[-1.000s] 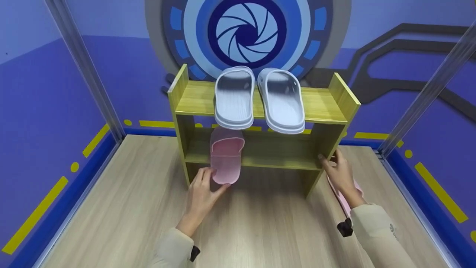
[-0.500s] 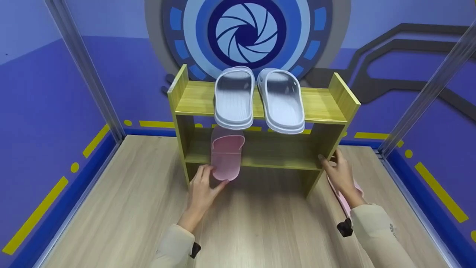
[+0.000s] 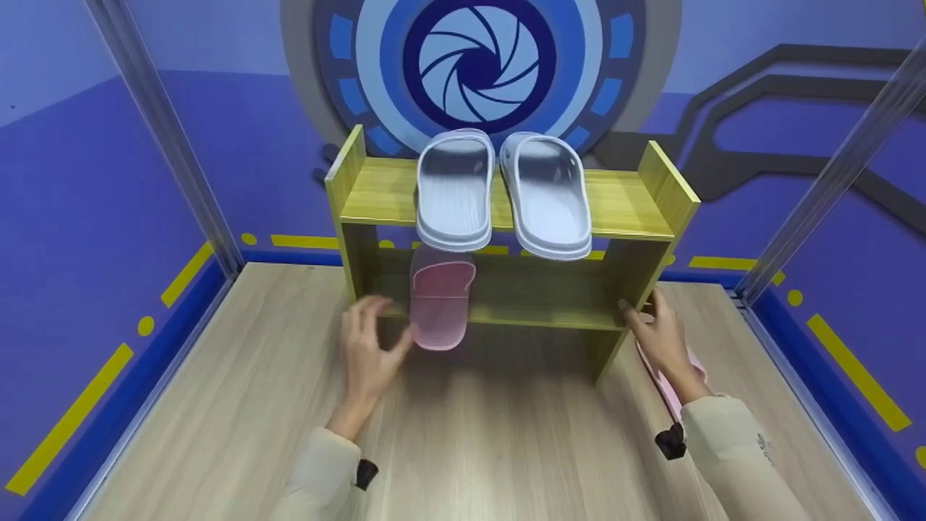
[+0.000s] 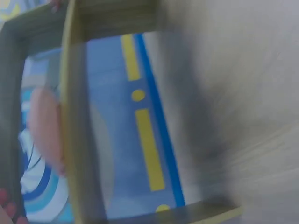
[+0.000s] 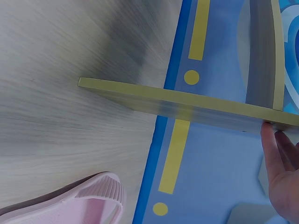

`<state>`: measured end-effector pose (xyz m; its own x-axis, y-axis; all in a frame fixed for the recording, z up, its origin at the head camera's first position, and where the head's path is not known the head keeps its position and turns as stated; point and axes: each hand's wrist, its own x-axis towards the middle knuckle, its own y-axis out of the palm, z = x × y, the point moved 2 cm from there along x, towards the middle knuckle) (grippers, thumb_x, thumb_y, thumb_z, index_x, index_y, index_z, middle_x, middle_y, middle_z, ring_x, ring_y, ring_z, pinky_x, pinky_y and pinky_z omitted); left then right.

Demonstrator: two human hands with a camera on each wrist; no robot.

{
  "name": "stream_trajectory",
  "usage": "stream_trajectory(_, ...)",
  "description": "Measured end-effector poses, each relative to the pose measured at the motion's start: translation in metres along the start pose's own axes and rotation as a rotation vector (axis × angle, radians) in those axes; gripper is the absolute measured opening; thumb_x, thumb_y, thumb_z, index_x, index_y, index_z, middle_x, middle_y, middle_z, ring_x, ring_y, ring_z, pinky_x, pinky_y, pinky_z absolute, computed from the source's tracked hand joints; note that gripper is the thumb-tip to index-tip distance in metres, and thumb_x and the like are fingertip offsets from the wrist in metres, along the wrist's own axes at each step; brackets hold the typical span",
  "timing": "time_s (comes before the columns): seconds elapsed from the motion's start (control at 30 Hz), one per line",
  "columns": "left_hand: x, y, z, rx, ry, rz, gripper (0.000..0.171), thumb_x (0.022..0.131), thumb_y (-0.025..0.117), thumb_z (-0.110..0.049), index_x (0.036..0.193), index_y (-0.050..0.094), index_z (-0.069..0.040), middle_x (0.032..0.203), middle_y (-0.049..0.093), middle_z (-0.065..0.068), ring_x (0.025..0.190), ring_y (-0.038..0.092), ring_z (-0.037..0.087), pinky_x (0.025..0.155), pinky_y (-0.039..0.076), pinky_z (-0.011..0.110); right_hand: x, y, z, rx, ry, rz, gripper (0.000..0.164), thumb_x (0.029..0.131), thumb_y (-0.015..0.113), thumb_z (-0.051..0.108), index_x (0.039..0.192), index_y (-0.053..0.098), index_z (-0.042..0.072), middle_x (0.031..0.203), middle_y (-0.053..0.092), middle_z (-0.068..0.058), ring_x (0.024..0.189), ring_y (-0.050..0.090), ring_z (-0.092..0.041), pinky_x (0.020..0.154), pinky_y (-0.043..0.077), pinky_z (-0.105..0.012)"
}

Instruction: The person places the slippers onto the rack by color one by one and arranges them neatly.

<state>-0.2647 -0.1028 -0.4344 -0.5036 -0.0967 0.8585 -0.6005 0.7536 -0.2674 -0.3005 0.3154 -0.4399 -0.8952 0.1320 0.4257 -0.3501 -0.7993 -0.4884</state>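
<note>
A pink slipper (image 3: 441, 320) rests on the middle shelf of a yellow wooden shoe rack (image 3: 553, 298), left of centre, its heel jutting past the front edge. My left hand (image 3: 367, 356), slightly blurred, is just left of the slipper with fingers spread and nothing held; the thumb tip is right by the slipper's side. My right hand (image 3: 662, 341) grips the rack's right side panel (image 5: 187, 103), thumb at the front and fingers along the outer face. Another pink slipper (image 5: 100, 205) lies on the table beside the rack, partly hidden by the right arm in the head view.
Two light grey clogs (image 3: 456, 192) stand side by side on the top shelf, heels over its front edge. Blue printed walls (image 3: 173, 174) enclose the wood-grain tabletop (image 3: 492, 449) at the back and both sides.
The pink slipper has slid slightly deeper onto the middle shelf. My left hand has let go of it and moved left. The right hand keeps its place on the rack.
</note>
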Motion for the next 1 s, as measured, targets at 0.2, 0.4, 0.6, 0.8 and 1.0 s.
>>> stream_trajectory(0.2, 0.032, -0.021, 0.024, -0.001, -0.252, -0.023, 0.064, 0.074, 0.071, -0.020, 0.126, 0.038, 0.000, 0.126, 0.035, 0.018, 0.118, 0.030, 0.028, 0.098, 0.022, 0.042, 0.000, -0.001, 0.000, -0.004, -0.014, 0.015, 0.045, 0.085, 0.058, 0.025, 0.122, 0.044, 0.004, 0.107, 0.055, -0.017, 0.094, 0.055, -0.028, 0.065, 0.046, -0.018)
stream_trajectory(0.4, 0.042, -0.023, 0.042, -0.069, -0.521, 0.290, 0.073, 0.082, 0.062, -0.031, 0.138, 0.024, -0.005, 0.136, 0.032, 0.016, 0.119, 0.035, 0.030, 0.095, 0.029, 0.045, 0.001, 0.000, -0.001, -0.011, -0.022, 0.006, 0.045, 0.085, 0.059, 0.027, 0.122, 0.044, 0.006, 0.106, 0.055, -0.015, 0.093, 0.055, -0.027, 0.064, 0.046, -0.018)
stream_trajectory(0.6, 0.047, -0.018, 0.049, 0.038, -0.483, 0.345, 0.041, 0.087, 0.056, -0.029, 0.117, 0.050, -0.002, 0.112, 0.056, 0.018, 0.098, 0.055, 0.031, 0.078, 0.045, 0.043, 0.001, 0.001, -0.002, -0.001, -0.015, -0.006, 0.044, 0.085, 0.059, 0.025, 0.121, 0.045, 0.005, 0.104, 0.056, -0.016, 0.092, 0.055, -0.026, 0.063, 0.045, -0.016)
stream_trajectory(0.8, 0.049, -0.018, 0.052, 0.113, -0.444, 0.331, 0.028, 0.090, 0.051, -0.022, 0.107, 0.057, 0.000, 0.101, 0.061, 0.019, 0.086, 0.060, 0.031, 0.070, 0.048, 0.043, 0.001, 0.002, -0.002, 0.006, -0.020, -0.010, 0.044, 0.085, 0.059, 0.023, 0.121, 0.045, 0.004, 0.105, 0.057, -0.016, 0.091, 0.056, -0.026, 0.063, 0.045, -0.016)
stream_trajectory(1.0, 0.051, -0.019, 0.052, 0.122, -0.435, 0.330, 0.025, 0.090, 0.052, -0.022, 0.103, 0.059, -0.001, 0.098, 0.062, 0.018, 0.084, 0.061, 0.029, 0.069, 0.048, 0.042, 0.000, 0.000, -0.001, 0.008, -0.002, 0.013, 0.047, 0.084, 0.059, 0.026, 0.123, 0.043, 0.005, 0.105, 0.056, -0.016, 0.093, 0.055, -0.026, 0.065, 0.046, -0.018)
